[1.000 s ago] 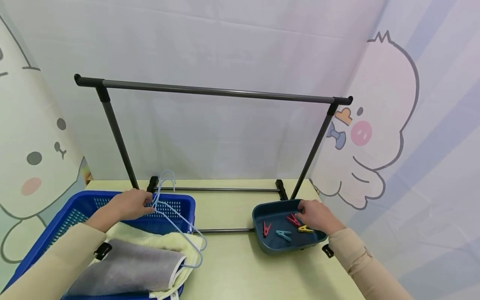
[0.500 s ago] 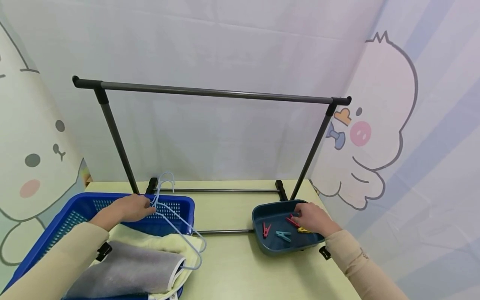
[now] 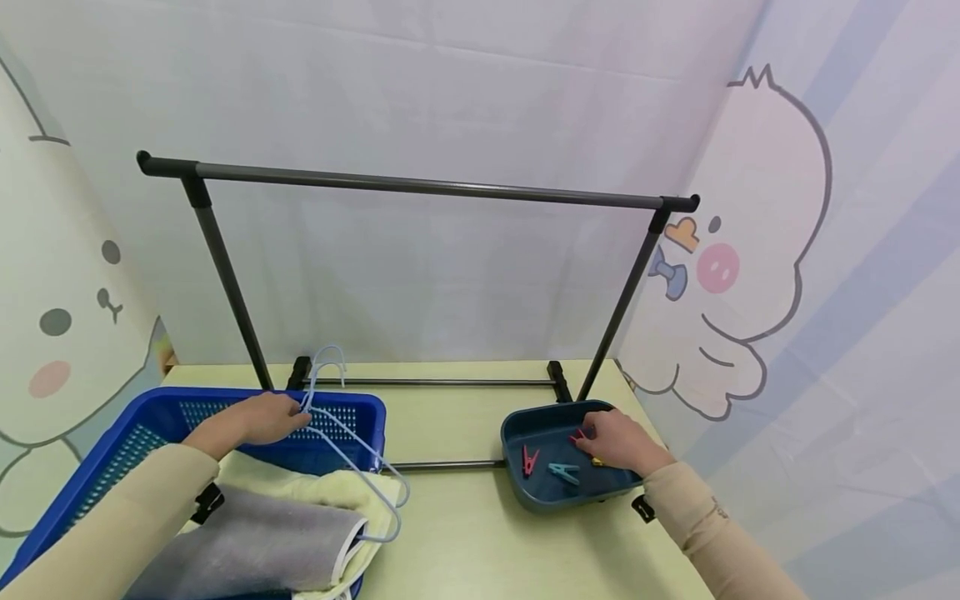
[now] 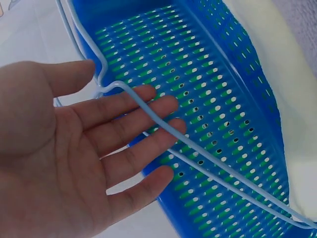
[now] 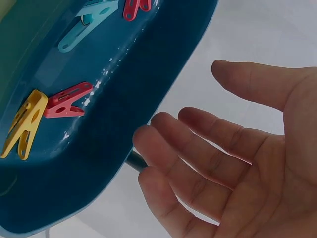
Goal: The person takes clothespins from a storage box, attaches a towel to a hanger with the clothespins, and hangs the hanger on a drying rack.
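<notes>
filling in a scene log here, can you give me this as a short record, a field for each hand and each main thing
left hand: fingers relaxed, tips behind hangers, contact unclear
right hand: above tray, holding nothing
pegs: in tray; two red, one blue, one yellow
basket: blue, holds grey cloth and yellow cloth
hangers: pale blue, hooks up
rack: dark, stands on table

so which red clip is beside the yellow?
The right red clip in the head view, its end near the yellow clip; the other red clip lies left of the blue clip.
</notes>
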Tool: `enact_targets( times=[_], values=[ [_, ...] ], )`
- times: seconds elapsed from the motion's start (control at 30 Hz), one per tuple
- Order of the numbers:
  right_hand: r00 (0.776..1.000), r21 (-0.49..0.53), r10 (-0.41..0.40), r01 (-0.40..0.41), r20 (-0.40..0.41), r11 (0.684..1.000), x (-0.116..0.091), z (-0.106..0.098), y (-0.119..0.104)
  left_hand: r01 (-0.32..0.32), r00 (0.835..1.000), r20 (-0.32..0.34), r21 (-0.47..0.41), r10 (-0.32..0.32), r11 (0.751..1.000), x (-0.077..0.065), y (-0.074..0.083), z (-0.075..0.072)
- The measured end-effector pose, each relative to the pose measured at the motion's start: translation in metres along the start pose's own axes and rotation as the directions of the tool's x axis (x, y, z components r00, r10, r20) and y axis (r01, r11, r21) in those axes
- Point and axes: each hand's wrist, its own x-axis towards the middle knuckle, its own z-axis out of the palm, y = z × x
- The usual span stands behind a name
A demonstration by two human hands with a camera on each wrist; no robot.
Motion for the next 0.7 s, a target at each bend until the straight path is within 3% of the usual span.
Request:
enact_targets(
  times=[0.47,0.7],
  values=[
    [1.000,-0.005,-0.010,0.010,0.004,1.000,0.0018,0.0045,-0.0005,-0.048,0.999,-0.015,-0.042,0.047,0.998,0.0015,-0.0027,0.0021],
    [1.000,0.013,-0.005,0.005,0.012,1.000,0.0003,0.0045,-0.0013,-0.068,0.997,-0.040,-0.122,0.064,0.990,-0.0013,-0.0056,-0.0001]
  ],
)
